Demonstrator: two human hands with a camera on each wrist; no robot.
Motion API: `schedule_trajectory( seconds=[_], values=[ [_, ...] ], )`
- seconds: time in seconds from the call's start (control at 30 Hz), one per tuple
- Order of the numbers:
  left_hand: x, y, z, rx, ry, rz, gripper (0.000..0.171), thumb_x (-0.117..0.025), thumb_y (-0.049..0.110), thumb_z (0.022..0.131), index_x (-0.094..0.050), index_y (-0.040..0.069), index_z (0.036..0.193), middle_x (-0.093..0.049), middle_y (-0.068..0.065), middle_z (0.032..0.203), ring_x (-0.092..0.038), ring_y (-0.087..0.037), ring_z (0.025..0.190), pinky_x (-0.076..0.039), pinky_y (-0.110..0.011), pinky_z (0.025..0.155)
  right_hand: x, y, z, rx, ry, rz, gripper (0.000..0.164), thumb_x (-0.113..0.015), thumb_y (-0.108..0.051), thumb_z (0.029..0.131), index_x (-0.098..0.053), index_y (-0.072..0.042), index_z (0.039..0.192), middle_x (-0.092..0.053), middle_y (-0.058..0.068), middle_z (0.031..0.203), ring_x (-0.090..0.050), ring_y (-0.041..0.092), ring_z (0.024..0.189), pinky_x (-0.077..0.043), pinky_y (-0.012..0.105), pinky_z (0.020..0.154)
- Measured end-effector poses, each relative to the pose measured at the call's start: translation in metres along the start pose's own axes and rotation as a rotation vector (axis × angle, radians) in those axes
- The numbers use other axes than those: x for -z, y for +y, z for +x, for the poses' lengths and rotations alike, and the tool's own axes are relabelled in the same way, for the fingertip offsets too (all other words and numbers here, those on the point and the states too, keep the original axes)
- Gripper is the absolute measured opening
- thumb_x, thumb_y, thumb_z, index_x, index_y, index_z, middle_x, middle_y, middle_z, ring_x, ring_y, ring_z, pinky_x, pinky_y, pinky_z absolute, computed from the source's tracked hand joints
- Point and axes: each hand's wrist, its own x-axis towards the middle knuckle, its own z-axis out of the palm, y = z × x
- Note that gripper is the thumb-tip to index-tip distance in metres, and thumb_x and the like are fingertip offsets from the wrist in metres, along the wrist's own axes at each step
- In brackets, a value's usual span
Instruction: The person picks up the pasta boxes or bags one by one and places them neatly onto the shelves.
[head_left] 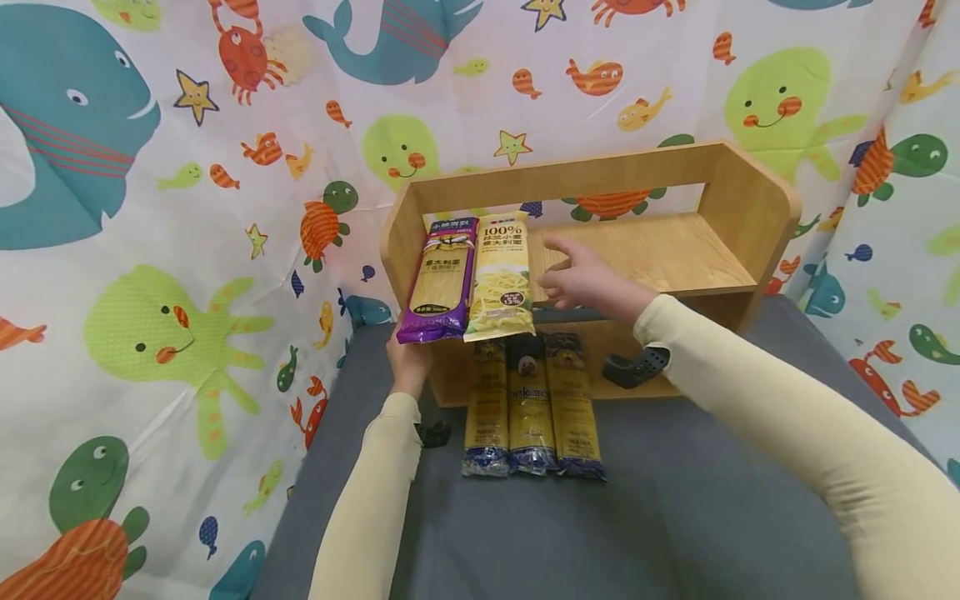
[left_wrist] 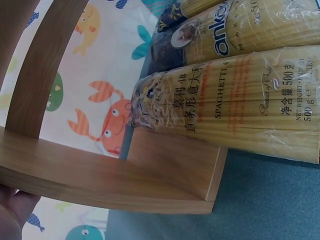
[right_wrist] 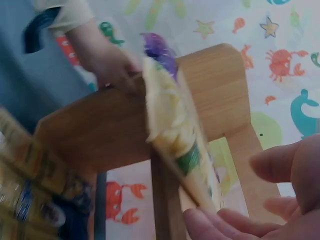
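From the head view, I see my left hand [head_left: 409, 362] at the left end of the wooden shelf [head_left: 645, 250], against the outer face of its side panel. My right hand [head_left: 592, 279] hangs above the upper board, just right of the yellow packet [head_left: 501, 279], with its fingers loosely bent and nothing in its grip. The yellow packet lies beside the purple packet [head_left: 444, 275] at the left end of the upper board, and the near ends of both jut past the board's near edge. Under them, three spaghetti packets [head_left: 531, 408] lie side by side on the lower level, their near ends reaching out over the grey bench [head_left: 540, 533]. Cloth [head_left: 450, 108] printed with sea animals hangs on the far side and to the left and right.

From the left wrist view, I get only part of my left hand, at the side panel. The packet closest to that panel reads "SPAGHETTI" and 500 g; the one next to it shows blue lettering.

From the right wrist view, my left grip is bent over the panel's edge, holding it. My right fingers are spread near the yellow packet's edge; whether the fingertips touch it, I cannot tell
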Motion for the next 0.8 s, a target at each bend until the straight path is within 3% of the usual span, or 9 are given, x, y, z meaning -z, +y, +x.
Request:
schedule_trajectory(
  seconds=[0.07, 0.13, 0.3, 0.5, 0.63, 0.8],
  values=[
    [0.001, -0.001, 0.000, 0.002, 0.001, -0.001, 0.050, -0.049, 0.046, 0.103, -0.053, 0.019, 0.144, -0.066, -0.018, 0.129, -0.057, -0.032, 0.105, -0.051, -0.053, 0.096, 0.010, 0.008, -0.011, 0.018, -0.007, -0.062, 0.071, -0.054, -0.013, 0.101, -0.019, -0.008, 0.162, -0.050, 0.031, 0.147, -0.065, 0.026, 0.102, -0.055, 0.024, 0.069],
    [0.002, -0.001, -0.001, 0.002, -0.001, -0.014, 0.051, -0.049, 0.048, 0.103, -0.053, 0.019, 0.144, -0.066, -0.018, 0.127, -0.057, -0.032, 0.104, -0.051, -0.054, 0.096, 0.021, 0.016, -0.023, 0.027, -0.015, -0.107, 0.066, -0.055, -0.016, 0.102, -0.026, -0.005, 0.160, -0.050, 0.032, 0.147, -0.065, 0.025, 0.105, -0.056, 0.025, 0.071],
    [0.001, 0.000, 0.000, -0.009, -0.009, -0.022, 0.052, -0.050, 0.052, 0.101, -0.053, 0.019, 0.142, -0.067, -0.016, 0.119, -0.056, -0.029, 0.098, -0.049, -0.044, 0.083, 0.054, 0.042, -0.052, 0.008, -0.015, -0.166, 0.059, -0.057, -0.018, 0.103, -0.035, -0.001, 0.154, -0.053, 0.033, 0.142, -0.066, 0.008, 0.090, -0.057, 0.026, 0.072],
    [-0.001, -0.002, 0.003, -0.019, -0.012, -0.015, 0.053, -0.052, 0.050, 0.101, -0.052, 0.020, 0.145, -0.069, -0.014, 0.117, -0.058, -0.027, 0.095, -0.048, -0.035, 0.072, 0.084, 0.087, -0.074, -0.068, -0.020, -0.197, 0.053, -0.059, -0.021, 0.103, -0.041, 0.001, 0.148, -0.064, 0.022, 0.128, -0.068, 0.005, 0.085, -0.060, 0.030, 0.076],
    [0.002, -0.001, 0.005, -0.019, -0.003, -0.016, 0.054, -0.053, 0.050, 0.101, -0.052, 0.020, 0.145, -0.069, -0.015, 0.120, -0.058, -0.028, 0.097, -0.050, -0.039, 0.076, 0.092, 0.122, -0.078, -0.109, -0.040, -0.169, 0.057, -0.059, -0.021, 0.103, -0.038, 0.004, 0.149, -0.064, 0.015, 0.126, -0.069, 0.005, 0.084, -0.061, 0.031, 0.076],
    [0.001, -0.001, 0.004, 0.014, -0.008, -0.025, 0.057, -0.055, 0.054, 0.098, -0.054, 0.019, 0.143, -0.067, -0.013, 0.129, -0.058, -0.028, 0.104, -0.054, -0.046, 0.088, 0.084, 0.167, -0.077, -0.163, -0.049, -0.125, 0.063, -0.058, -0.024, 0.103, -0.031, 0.006, 0.152, -0.060, 0.025, 0.132, -0.069, 0.008, 0.088, -0.061, 0.032, 0.078]
  ],
)
